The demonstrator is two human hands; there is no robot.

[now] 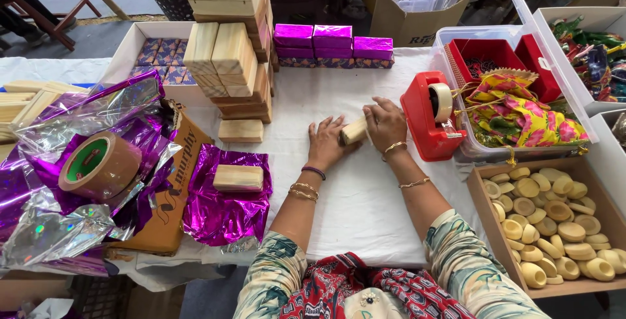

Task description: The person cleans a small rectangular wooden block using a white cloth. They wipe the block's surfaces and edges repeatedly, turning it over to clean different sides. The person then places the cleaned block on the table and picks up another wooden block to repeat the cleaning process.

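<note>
At the far left we saw crumpled sheets of shiny purple foil (pixel 39 182) spread over the white tablecloth (pixel 365 208), and on top of them lay a wide roll of brown packing tape with a green core (pixel 98 166). Just beside it a flat brown cardboard box (pixel 173 195) rested partly under the foil. To the right of the box, one smaller purple foil sheet (pixel 225 211) was laid open, with a plain pale wooden block (pixel 238 177) sitting on its upper part. Behind this stood a tall stack of the same pale wooden blocks (pixel 231 58), and one single block (pixel 240 130) lay in front of the stack. Further back a row of blocks already wrapped in purple foil (pixel 332 42) stood along the table edge. Near the middle, our left hand (pixel 326 143) lay flat on the cloth, fingers stretched and slightly apart, its fingertips touching the left end of a small pale wooden block (pixel 354 130). Our right hand (pixel 386 123) was on the other side of this block, fingers curled together and closed on its right end, so the block stood tilted between both hands, on the cloth and close to the red tape dispenser (pixel 430 117). Behind the dispenser we noticed a clear plastic bin (pixel 450 39) holding red boxes and a yellow and pink flowered cloth pouch (pixel 515 114). At the far right a shallow wooden tray (pixel 486 218) was full of small round pale wooden cups (pixel 561 228).
</note>
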